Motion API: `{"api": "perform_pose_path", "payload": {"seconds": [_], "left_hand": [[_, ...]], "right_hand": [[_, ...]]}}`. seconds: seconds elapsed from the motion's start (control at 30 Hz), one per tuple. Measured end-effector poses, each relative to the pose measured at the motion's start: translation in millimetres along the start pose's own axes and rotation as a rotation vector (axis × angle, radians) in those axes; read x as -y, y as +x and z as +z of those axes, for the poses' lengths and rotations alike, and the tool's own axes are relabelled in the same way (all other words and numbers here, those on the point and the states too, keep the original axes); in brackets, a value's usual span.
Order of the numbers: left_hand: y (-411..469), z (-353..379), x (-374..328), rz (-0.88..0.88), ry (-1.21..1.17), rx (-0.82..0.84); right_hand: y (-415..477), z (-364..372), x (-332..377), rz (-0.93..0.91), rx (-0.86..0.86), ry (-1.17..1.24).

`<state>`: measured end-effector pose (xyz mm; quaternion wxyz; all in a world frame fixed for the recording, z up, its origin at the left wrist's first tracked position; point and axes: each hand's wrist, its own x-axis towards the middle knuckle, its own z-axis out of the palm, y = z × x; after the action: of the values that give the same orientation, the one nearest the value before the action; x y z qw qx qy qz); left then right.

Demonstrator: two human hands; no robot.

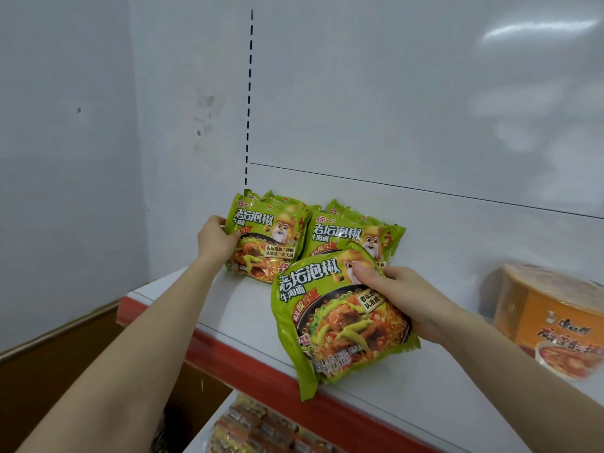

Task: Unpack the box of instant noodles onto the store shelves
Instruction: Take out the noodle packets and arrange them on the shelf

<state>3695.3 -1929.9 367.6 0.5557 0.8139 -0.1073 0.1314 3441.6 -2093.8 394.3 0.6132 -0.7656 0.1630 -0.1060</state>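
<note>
"While the right hand point(405, 299) holds that green packet point(336, 322) over the front of the shelf point(248, 308), how much would you say is already out?"

"Two short stacks at the back left of it: the left stack point(268, 237) and the right stack point(353, 233), side by side and leaning back. I can't count the packets in each; only the front ones show clearly."

"And the left hand point(215, 238)?"

"Its fingers are curled round the left edge of the left stack, thumb on the front face. Steadying or squaring it, I'd guess."

"The right one's grip?"

"Thumb pressed on the packet's face, fingers underneath and out of sight, so it is plainly grasped. The packet's lower corner hangs past the red edge strip point(261, 371), and its top overlaps the right stack in this view. Whether it touches the shelf I can't tell."

"So what is left?"

"That packet has to be set down, probably on or in front of a stack. The cardboard box point(65, 354) shows low on the left, but its inside is hidden, so I can't say how many remain. Much bare shelf lies between the stacks and the orange noodle bowl point(549, 322) on the right, so I judge the job early rather than nearly done."
</note>
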Motion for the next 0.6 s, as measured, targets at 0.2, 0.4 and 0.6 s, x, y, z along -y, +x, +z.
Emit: {"api": "perform_pose_path", "payload": {"seconds": [0.2,0.4,0.6], "left_hand": [[-14,-8,-3,0.035,0.090,0.119],[-20,-15,-2,0.056,0.105,0.171],[-23,-16,3,0.024,-0.054,0.229]], "right_hand": [[0,0,-1,-0.055,-0.058,0.069],[-2,3,1,-0.134,-0.099,0.270],[0,4,5,-0.157,-0.259,0.546]]}}
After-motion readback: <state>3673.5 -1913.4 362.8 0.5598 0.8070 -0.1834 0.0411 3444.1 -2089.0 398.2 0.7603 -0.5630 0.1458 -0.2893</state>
